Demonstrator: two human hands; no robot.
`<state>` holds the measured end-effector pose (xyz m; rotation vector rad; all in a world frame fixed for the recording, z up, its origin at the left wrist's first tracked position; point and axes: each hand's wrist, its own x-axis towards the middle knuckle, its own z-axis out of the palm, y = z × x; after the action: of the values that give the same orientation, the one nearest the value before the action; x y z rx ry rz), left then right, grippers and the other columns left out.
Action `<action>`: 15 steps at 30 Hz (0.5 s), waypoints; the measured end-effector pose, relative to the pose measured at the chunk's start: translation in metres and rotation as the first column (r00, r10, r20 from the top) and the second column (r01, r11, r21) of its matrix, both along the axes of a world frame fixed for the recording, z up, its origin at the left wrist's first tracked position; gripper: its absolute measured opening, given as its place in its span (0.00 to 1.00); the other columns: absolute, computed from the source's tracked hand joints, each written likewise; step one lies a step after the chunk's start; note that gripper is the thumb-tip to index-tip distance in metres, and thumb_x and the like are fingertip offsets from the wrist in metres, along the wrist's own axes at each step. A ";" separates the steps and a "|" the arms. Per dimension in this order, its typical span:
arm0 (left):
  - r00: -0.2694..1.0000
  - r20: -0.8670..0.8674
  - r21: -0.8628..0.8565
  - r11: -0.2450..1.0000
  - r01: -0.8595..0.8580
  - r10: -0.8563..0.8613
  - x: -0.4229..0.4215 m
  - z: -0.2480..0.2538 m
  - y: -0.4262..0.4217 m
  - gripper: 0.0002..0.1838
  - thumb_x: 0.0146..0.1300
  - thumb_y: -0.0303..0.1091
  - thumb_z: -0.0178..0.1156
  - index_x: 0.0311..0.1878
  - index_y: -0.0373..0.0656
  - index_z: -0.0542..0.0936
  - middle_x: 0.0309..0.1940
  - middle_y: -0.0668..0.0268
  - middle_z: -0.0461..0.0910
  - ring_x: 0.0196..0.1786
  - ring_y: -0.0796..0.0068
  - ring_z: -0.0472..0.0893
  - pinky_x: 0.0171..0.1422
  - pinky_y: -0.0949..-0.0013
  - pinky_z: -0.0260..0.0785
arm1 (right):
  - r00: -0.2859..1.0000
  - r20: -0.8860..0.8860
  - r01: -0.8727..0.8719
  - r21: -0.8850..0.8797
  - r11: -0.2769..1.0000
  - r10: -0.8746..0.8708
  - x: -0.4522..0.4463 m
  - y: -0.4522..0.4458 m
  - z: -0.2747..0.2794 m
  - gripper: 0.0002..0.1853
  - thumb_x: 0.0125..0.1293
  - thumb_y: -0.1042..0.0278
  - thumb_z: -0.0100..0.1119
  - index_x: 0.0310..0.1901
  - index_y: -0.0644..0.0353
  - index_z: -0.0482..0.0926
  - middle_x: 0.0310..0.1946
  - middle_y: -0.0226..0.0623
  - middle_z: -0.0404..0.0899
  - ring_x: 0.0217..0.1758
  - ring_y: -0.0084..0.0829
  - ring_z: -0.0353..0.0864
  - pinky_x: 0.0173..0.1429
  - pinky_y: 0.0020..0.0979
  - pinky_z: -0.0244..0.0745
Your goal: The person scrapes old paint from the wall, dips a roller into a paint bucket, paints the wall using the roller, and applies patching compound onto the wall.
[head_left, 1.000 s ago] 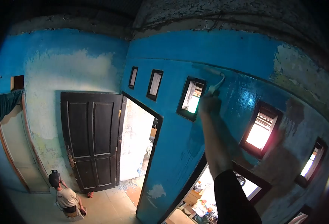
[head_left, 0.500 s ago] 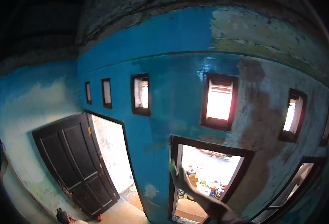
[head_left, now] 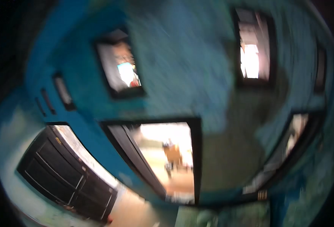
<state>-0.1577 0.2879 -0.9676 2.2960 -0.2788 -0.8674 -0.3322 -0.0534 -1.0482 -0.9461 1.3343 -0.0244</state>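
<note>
Neither of my hands shows at this moment. Closest ahead is a wall (head_left: 178,75), bright blue at the left and patchy grey-blue and brown towards the right. Set into it is a dark-framed window opening (head_left: 197,162), through which a bright area with blurred objects shows. Above are small dark-framed vents, one left of the middle (head_left: 119,68) and another towards the right (head_left: 250,49). The view is smeared by motion, so fine details of the wall surface are lost.
A dark panelled door (head_left: 61,166) stands ajar at the lower left, beside a bright doorway. Pale floor (head_left: 133,208) shows at the bottom. On the right is another dark-framed window (head_left: 288,151). A greenish flat surface (head_left: 227,215) lies at the bottom edge.
My view has swung right and come nearer the wall, so the door and windows sit further left. A raised open hand, seen before the window opening, has left the view.
</note>
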 end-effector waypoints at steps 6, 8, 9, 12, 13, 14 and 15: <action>0.951 -0.076 0.129 0.942 0.309 -0.301 -0.030 -0.054 0.027 0.13 0.63 0.41 0.60 0.42 0.42 0.76 0.26 0.59 0.80 0.25 0.66 0.80 0.30 0.60 0.73 | 0.963 -0.134 0.253 0.155 0.955 -0.234 -0.091 0.053 -0.144 0.38 0.65 0.23 0.43 0.34 0.58 0.78 0.20 0.31 0.71 0.18 0.30 0.65 0.23 0.37 0.60; 0.947 -0.320 0.215 0.971 0.100 -0.027 -0.055 -0.045 -0.017 0.14 0.65 0.39 0.61 0.49 0.43 0.75 0.26 0.67 0.76 0.24 0.75 0.75 0.27 0.66 0.69 | 0.981 -0.180 0.103 0.189 0.977 -0.069 -0.100 0.053 -0.146 0.40 0.63 0.24 0.49 0.48 0.63 0.78 0.30 0.38 0.78 0.26 0.32 0.75 0.31 0.42 0.71; 0.886 -0.435 0.222 0.973 -0.068 0.161 -0.070 -0.025 -0.048 0.17 0.66 0.39 0.61 0.55 0.44 0.75 0.25 0.72 0.74 0.24 0.81 0.72 0.25 0.72 0.66 | 0.980 -0.171 0.138 0.193 0.971 -0.105 -0.110 0.066 -0.174 0.41 0.62 0.24 0.49 0.49 0.64 0.78 0.31 0.39 0.78 0.28 0.34 0.76 0.34 0.42 0.71; 0.959 -0.263 0.081 0.988 0.134 -0.109 -0.100 -0.066 -0.055 0.23 0.65 0.38 0.64 0.61 0.43 0.73 0.29 0.68 0.77 0.29 0.77 0.75 0.32 0.68 0.72 | 0.969 -0.200 0.177 0.149 0.973 -0.146 -0.102 0.071 -0.218 0.46 0.60 0.21 0.49 0.54 0.65 0.78 0.37 0.44 0.80 0.39 0.39 0.78 0.45 0.44 0.73; 0.945 0.076 0.020 0.948 0.318 -0.319 -0.109 -0.075 -0.054 0.29 0.63 0.38 0.66 0.65 0.41 0.70 0.45 0.56 0.81 0.46 0.65 0.81 0.51 0.62 0.75 | 0.957 -0.266 0.148 0.099 0.984 -0.117 -0.096 0.059 -0.201 0.47 0.59 0.20 0.48 0.56 0.64 0.78 0.42 0.47 0.80 0.45 0.41 0.79 0.51 0.45 0.73; 0.957 0.051 -0.033 0.958 0.286 -0.284 -0.117 -0.060 -0.069 0.35 0.61 0.38 0.67 0.70 0.39 0.67 0.63 0.48 0.74 0.64 0.56 0.75 0.68 0.60 0.66 | 0.980 -0.158 0.156 0.245 0.957 -0.119 -0.087 0.043 -0.172 0.50 0.60 0.20 0.47 0.62 0.65 0.73 0.54 0.48 0.74 0.57 0.42 0.73 0.60 0.44 0.68; 0.957 0.071 -0.111 0.951 0.288 -0.282 -0.117 -0.048 -0.082 0.32 0.62 0.33 0.62 0.70 0.39 0.66 0.66 0.47 0.70 0.69 0.51 0.71 0.71 0.58 0.65 | 0.984 0.093 0.120 0.265 0.957 -0.149 -0.081 0.036 -0.148 0.45 0.65 0.27 0.45 0.64 0.66 0.71 0.57 0.50 0.74 0.58 0.46 0.75 0.62 0.45 0.70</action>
<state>-0.2751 0.2061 -1.0159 2.2001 -0.6831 -0.9027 -0.4135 -0.0170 -1.1960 -0.6235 1.2611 -0.0076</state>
